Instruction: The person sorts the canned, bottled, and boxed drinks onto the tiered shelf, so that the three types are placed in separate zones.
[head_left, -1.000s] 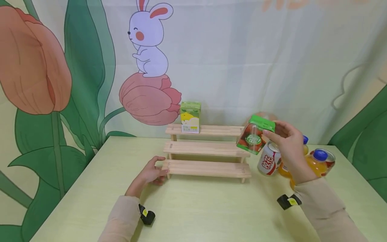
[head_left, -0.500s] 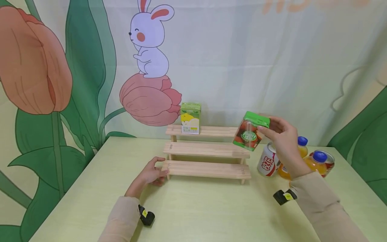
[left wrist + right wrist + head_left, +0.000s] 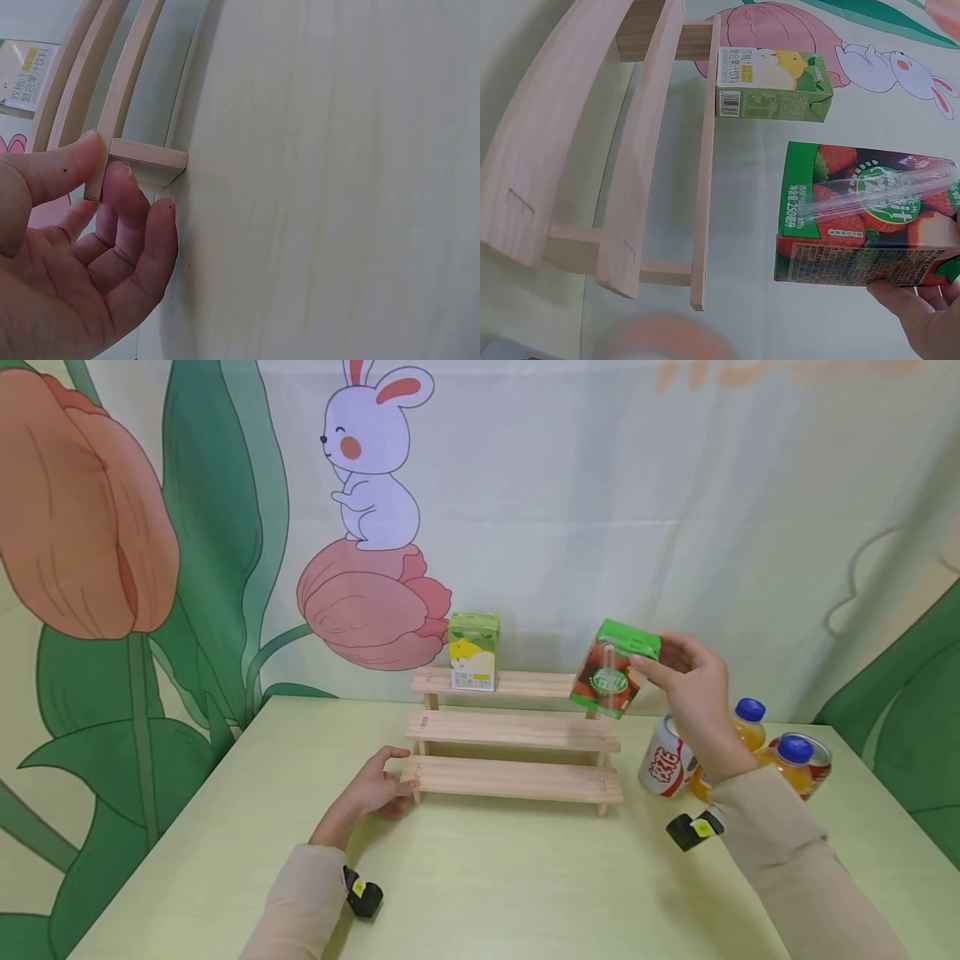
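Note:
My right hand (image 3: pixel 693 685) grips a green juice box with strawberry pictures (image 3: pixel 613 670) by its top end, thumb on the near side. The box hangs tilted, overlapping the right end of the top tier in the head view; a clear straw is stuck along its front (image 3: pixel 885 189). At the left end of the lowest tier, my left hand (image 3: pixel 378 783) pinches the plank of the three-tier wooden shelf (image 3: pixel 513 777) between thumb and fingers. A green and yellow juice box (image 3: pixel 473 652) stands upright toward the left of the top tier.
Right of the shelf stand a white drink can (image 3: pixel 664 758), bottles of orange drink with blue caps (image 3: pixel 787 760) and a dark red can (image 3: pixel 822 764), partly behind the right arm. A printed curtain (image 3: pixel 562 510) hangs behind the pale table (image 3: pixel 480 885).
My right hand has carried the strawberry juice box left and slightly up, from above the white can to the shelf's right end. My left hand stays on the lowest tier.

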The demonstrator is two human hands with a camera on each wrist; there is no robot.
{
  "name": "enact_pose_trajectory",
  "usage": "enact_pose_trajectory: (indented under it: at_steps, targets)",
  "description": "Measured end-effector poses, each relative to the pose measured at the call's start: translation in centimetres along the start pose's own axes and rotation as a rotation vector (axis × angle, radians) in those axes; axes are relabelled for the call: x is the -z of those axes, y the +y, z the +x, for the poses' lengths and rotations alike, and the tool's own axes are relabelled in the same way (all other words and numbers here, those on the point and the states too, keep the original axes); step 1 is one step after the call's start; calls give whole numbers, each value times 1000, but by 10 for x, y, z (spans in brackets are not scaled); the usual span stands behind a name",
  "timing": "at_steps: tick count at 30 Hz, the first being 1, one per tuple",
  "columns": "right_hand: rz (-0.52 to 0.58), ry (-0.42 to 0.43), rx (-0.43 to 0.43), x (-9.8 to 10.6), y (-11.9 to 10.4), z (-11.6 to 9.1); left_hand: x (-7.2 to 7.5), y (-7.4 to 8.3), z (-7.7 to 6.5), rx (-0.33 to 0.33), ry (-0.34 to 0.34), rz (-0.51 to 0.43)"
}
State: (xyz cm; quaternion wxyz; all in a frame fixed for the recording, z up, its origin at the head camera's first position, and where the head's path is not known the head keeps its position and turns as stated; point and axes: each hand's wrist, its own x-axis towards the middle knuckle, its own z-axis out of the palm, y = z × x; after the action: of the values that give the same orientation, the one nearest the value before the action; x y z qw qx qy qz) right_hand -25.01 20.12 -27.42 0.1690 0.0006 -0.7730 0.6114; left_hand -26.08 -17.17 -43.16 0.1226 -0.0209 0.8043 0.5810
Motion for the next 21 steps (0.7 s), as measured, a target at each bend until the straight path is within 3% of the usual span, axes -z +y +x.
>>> enact_pose_trajectory:
  at_steps: [8,21]
  targets:
    - [86,17,22,-6,-4,9,1,0,0,6,-4,-7]
    - [120,47,15,-17,-6,23,1,1,1,14,-3,5]
